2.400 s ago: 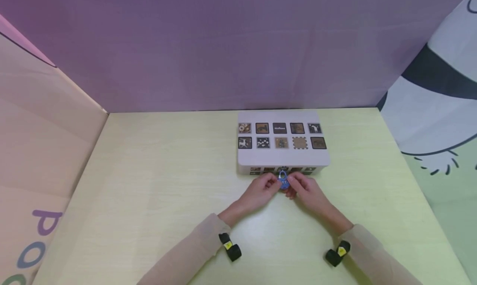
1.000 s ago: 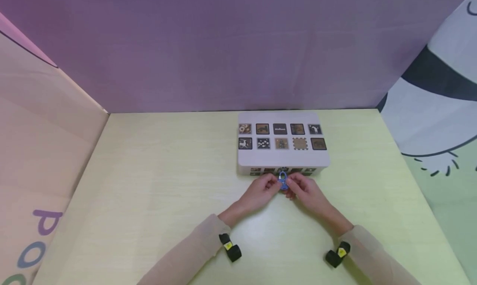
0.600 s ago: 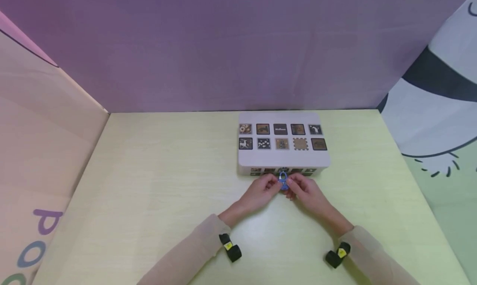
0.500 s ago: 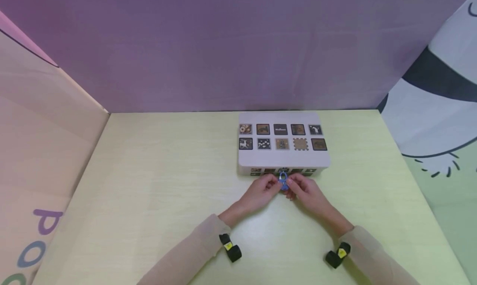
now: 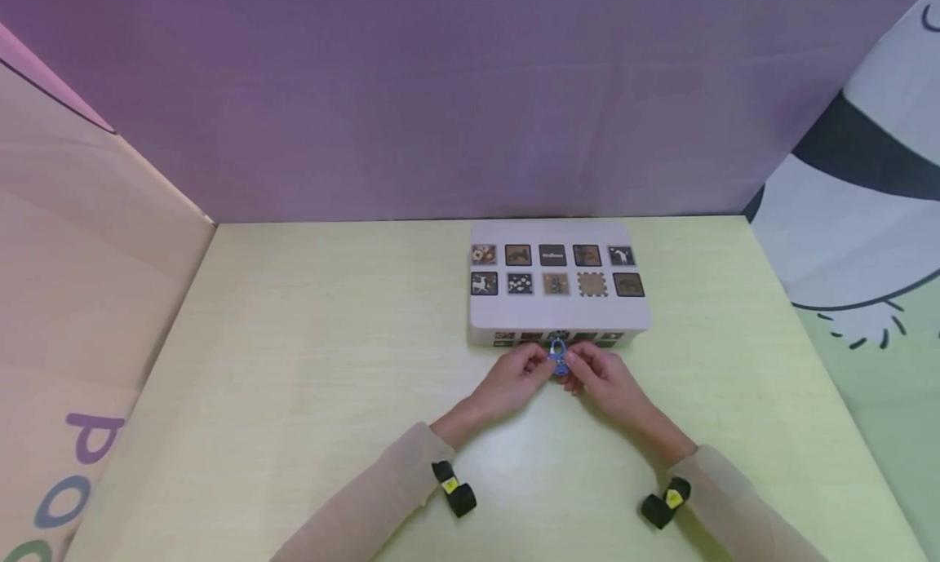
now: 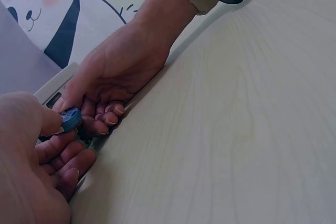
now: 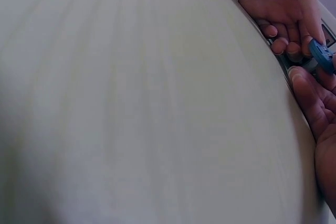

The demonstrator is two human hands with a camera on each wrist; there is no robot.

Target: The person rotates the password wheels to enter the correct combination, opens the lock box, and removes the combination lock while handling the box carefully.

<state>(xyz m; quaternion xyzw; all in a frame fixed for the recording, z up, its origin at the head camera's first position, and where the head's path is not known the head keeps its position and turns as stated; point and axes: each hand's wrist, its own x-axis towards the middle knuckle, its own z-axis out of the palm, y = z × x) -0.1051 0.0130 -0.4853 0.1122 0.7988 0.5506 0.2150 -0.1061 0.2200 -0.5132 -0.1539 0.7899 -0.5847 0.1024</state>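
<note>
A small blue padlock (image 5: pixel 560 360) sits at the middle of the front side of a white box (image 5: pixel 558 311) printed with rows of little square pictures. Its shackle points toward the box. My left hand (image 5: pixel 514 378) pinches the lock body from the left between thumb and fingers. From the other side my right hand (image 5: pixel 608 382) pinches it too, thumb on top. In the left wrist view the blue padlock (image 6: pixel 70 118) shows between both thumbs, with the other fingers curled beneath. The right wrist view has the padlock (image 7: pixel 321 55) at its right edge, partly covered by fingers.
The box stands at the back of a pale wooden table (image 5: pixel 330 342), close to a purple cloth wall (image 5: pixel 411 97). Printed panels rise on the left (image 5: pixel 88 301) and right (image 5: pixel 874 301). Black wrist cameras (image 5: pixel 455 488) are strapped over beige sleeves.
Both hands stay at the padlock in front of the box. The lock has tilted very slightly between the fingers; the box has not visibly moved.
</note>
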